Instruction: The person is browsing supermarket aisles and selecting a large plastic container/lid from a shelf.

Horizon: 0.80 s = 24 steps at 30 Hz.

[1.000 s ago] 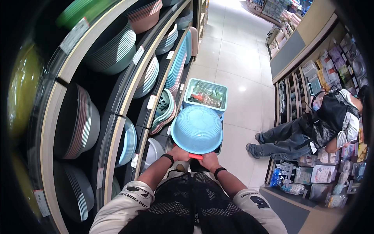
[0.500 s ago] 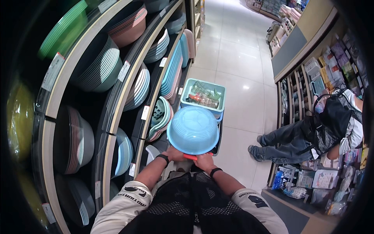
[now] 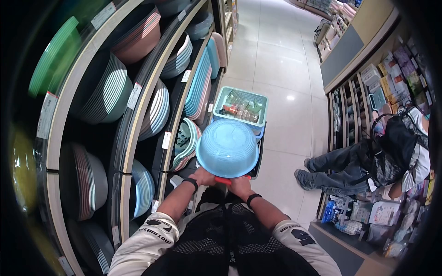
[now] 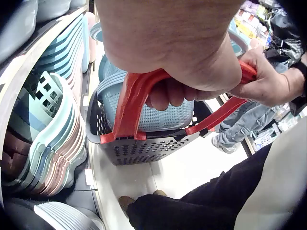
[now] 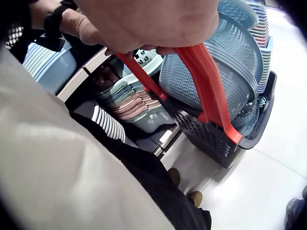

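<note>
Both hands grip the red handle (image 4: 128, 103) of a dark grey shopping basket (image 4: 148, 149) in front of the body. My left hand (image 3: 202, 176) curls its fingers round the handle, seen close up in the left wrist view. Beside it, my right hand (image 3: 240, 185) grips the handle's right part. A light blue colander (image 3: 228, 149) lies upside down on top of the basket's load. Ahead of it sits a pale green bin (image 3: 264, 106) with clear items and something red inside. Stacked blue perforated baskets (image 5: 230, 67) fill the shopping basket under the hands.
Shelves on the left carry nested basins (image 3: 108, 87) and stacked trays (image 3: 198, 87), close beside the basket. A tiled aisle floor (image 3: 281, 60) stretches ahead. On the right a person (image 3: 363, 152) with a black backpack stands at shelves of packaged goods.
The left shelves and their basins have slid down and leftward in the head view as I advance along the aisle. Both hands keep their grip on the basket handle.
</note>
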Each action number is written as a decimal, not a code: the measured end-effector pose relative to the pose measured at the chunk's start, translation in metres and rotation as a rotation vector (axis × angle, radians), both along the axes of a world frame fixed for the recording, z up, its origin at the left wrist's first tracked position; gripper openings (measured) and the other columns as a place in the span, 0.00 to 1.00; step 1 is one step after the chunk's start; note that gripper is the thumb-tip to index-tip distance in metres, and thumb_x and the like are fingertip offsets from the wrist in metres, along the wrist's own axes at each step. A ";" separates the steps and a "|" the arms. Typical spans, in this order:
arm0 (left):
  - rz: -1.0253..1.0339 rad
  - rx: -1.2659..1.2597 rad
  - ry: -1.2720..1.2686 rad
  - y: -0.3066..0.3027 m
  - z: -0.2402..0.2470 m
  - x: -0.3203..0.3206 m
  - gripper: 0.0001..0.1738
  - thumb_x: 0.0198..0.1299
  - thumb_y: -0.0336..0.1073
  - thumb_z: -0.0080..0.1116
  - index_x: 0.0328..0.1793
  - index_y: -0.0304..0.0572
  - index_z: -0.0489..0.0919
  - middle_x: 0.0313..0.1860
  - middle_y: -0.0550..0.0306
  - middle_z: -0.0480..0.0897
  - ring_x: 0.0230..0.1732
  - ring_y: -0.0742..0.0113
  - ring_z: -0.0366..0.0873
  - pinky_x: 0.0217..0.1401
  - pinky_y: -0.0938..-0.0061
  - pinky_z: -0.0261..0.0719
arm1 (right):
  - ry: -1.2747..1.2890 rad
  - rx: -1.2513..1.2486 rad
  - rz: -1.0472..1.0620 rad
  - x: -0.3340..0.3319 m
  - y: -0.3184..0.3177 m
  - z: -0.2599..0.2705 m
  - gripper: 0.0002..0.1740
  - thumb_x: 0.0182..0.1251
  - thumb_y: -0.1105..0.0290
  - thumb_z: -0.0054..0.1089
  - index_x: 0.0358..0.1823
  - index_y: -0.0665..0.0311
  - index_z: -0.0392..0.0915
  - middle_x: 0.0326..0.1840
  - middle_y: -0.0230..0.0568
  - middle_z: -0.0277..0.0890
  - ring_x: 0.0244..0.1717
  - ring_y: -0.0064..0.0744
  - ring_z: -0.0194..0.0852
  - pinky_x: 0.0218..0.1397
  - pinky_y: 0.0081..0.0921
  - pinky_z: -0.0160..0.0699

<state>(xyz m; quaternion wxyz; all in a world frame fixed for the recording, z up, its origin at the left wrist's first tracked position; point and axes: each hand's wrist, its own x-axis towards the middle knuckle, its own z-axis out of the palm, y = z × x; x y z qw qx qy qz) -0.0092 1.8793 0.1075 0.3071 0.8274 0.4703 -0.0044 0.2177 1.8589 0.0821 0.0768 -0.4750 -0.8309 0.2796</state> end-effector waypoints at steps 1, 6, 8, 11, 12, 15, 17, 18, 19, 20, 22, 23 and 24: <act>0.000 -0.006 -0.003 0.004 -0.003 0.000 0.15 0.57 0.40 0.62 0.50 0.48 0.86 0.49 0.45 0.88 0.56 0.43 0.83 0.61 0.55 0.78 | -0.003 -0.006 0.000 0.000 0.003 -0.002 0.16 0.58 0.58 0.72 0.43 0.60 0.86 0.37 0.51 0.86 0.37 0.55 0.86 0.42 0.49 0.86; 0.025 0.052 -0.121 0.028 -0.011 -0.001 0.16 0.57 0.40 0.62 0.52 0.48 0.86 0.51 0.45 0.87 0.58 0.43 0.82 0.63 0.53 0.77 | 0.036 0.166 0.020 0.001 0.026 -0.006 0.15 0.59 0.57 0.71 0.40 0.60 0.85 0.34 0.48 0.86 0.33 0.53 0.87 0.38 0.48 0.86; 0.030 0.057 -0.147 0.036 -0.016 -0.002 0.16 0.57 0.40 0.62 0.52 0.47 0.85 0.51 0.45 0.87 0.58 0.42 0.82 0.63 0.54 0.76 | 0.017 0.143 0.019 0.003 0.034 -0.002 0.15 0.59 0.57 0.71 0.40 0.60 0.86 0.33 0.49 0.86 0.34 0.52 0.87 0.40 0.48 0.86; 0.026 0.081 -0.212 0.051 -0.024 -0.002 0.17 0.57 0.39 0.62 0.52 0.46 0.85 0.50 0.45 0.87 0.57 0.41 0.82 0.63 0.54 0.76 | 0.013 0.154 0.009 0.003 0.047 -0.001 0.15 0.59 0.56 0.70 0.39 0.60 0.87 0.33 0.49 0.86 0.35 0.52 0.87 0.41 0.47 0.86; 0.024 0.094 -0.252 0.058 -0.022 0.000 0.17 0.57 0.39 0.62 0.52 0.45 0.85 0.49 0.44 0.87 0.56 0.40 0.82 0.62 0.53 0.76 | 0.025 0.182 0.009 0.005 0.052 0.000 0.15 0.58 0.56 0.70 0.39 0.59 0.87 0.33 0.48 0.86 0.35 0.52 0.87 0.41 0.46 0.86; -0.023 0.173 -0.316 0.073 -0.020 0.002 0.16 0.55 0.37 0.63 0.51 0.44 0.85 0.47 0.44 0.87 0.53 0.39 0.82 0.60 0.53 0.77 | -0.023 0.181 0.020 0.010 0.066 0.001 0.16 0.57 0.55 0.70 0.38 0.59 0.87 0.33 0.48 0.86 0.35 0.51 0.87 0.41 0.46 0.86; -0.010 0.126 -0.316 0.080 -0.046 0.000 0.16 0.55 0.37 0.63 0.50 0.43 0.84 0.46 0.43 0.87 0.52 0.39 0.82 0.60 0.52 0.77 | -0.016 0.186 0.016 0.011 0.075 0.000 0.16 0.57 0.55 0.70 0.37 0.59 0.87 0.32 0.47 0.86 0.35 0.51 0.87 0.40 0.45 0.86; 0.003 0.078 -0.315 0.087 -0.040 0.001 0.16 0.54 0.37 0.64 0.50 0.43 0.84 0.46 0.43 0.87 0.51 0.38 0.82 0.60 0.52 0.77 | -0.007 0.189 0.010 0.012 0.080 0.000 0.15 0.56 0.55 0.70 0.37 0.59 0.87 0.32 0.47 0.85 0.34 0.51 0.86 0.40 0.45 0.86; -0.002 0.079 -0.318 0.092 -0.035 0.001 0.16 0.54 0.37 0.64 0.50 0.43 0.84 0.46 0.43 0.87 0.51 0.38 0.82 0.60 0.52 0.77 | -0.010 0.191 0.005 0.012 0.084 -0.002 0.15 0.56 0.55 0.70 0.37 0.59 0.87 0.32 0.47 0.85 0.34 0.51 0.86 0.40 0.45 0.86; 0.013 0.091 -0.346 0.097 -0.029 0.003 0.17 0.53 0.37 0.64 0.49 0.42 0.84 0.46 0.42 0.86 0.51 0.39 0.82 0.59 0.52 0.77 | -0.010 0.201 -0.002 0.013 0.089 -0.003 0.15 0.57 0.55 0.70 0.37 0.59 0.87 0.32 0.47 0.85 0.34 0.51 0.86 0.40 0.45 0.86; 0.027 0.103 -0.376 0.107 -0.019 0.007 0.17 0.52 0.36 0.64 0.49 0.41 0.84 0.45 0.42 0.86 0.51 0.39 0.82 0.59 0.51 0.77 | -0.013 0.211 -0.010 0.015 0.097 -0.003 0.15 0.57 0.55 0.70 0.37 0.58 0.87 0.32 0.46 0.85 0.34 0.51 0.86 0.41 0.45 0.86; -0.014 0.182 -0.351 0.112 -0.015 0.007 0.18 0.50 0.36 0.64 0.48 0.41 0.84 0.46 0.42 0.86 0.51 0.38 0.82 0.59 0.51 0.77 | -0.013 0.207 -0.022 0.016 0.102 -0.005 0.15 0.58 0.55 0.70 0.37 0.58 0.87 0.32 0.46 0.85 0.34 0.52 0.86 0.41 0.46 0.86; -0.055 0.260 -0.327 0.116 -0.017 0.007 0.18 0.48 0.35 0.64 0.48 0.41 0.84 0.46 0.42 0.86 0.52 0.38 0.82 0.59 0.50 0.77 | -0.014 0.203 -0.032 0.016 0.106 -0.004 0.15 0.58 0.54 0.70 0.38 0.58 0.87 0.32 0.46 0.85 0.34 0.52 0.86 0.41 0.46 0.86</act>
